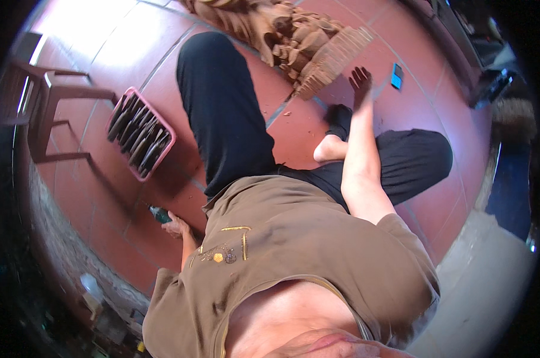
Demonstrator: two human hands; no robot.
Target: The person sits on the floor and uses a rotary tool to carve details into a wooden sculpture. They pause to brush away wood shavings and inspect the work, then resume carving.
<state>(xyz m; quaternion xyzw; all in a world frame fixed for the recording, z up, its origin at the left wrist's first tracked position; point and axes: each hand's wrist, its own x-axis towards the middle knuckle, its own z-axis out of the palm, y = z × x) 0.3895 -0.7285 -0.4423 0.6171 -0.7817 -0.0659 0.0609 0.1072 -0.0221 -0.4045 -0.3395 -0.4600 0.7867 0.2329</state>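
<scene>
Low on the left beside my hip, my left hand (pixel 176 227) is closed around a dark green, rounded object (pixel 159 213) with a thin pale tip; its exact kind is unclear. My right arm reaches forward past my bent right knee. The right hand (pixel 360 79) has its fingers apart and holds nothing visible, just right of a brown wooden carving (pixel 308 48). That carving has deep curled shapes and a comb-like row of ridges at its near right end. I cannot tell whether the hand touches the floor.
A pink basket (pixel 167 152) holding several dark, narrow tools (pixel 140 132) stands left of my legs. Behind it is a brown chair (pixel 61 92). A small blue and dark rectangular thing (pixel 397 76) lies right of my right hand. Chips dot the red tiled floor (pixel 294 126).
</scene>
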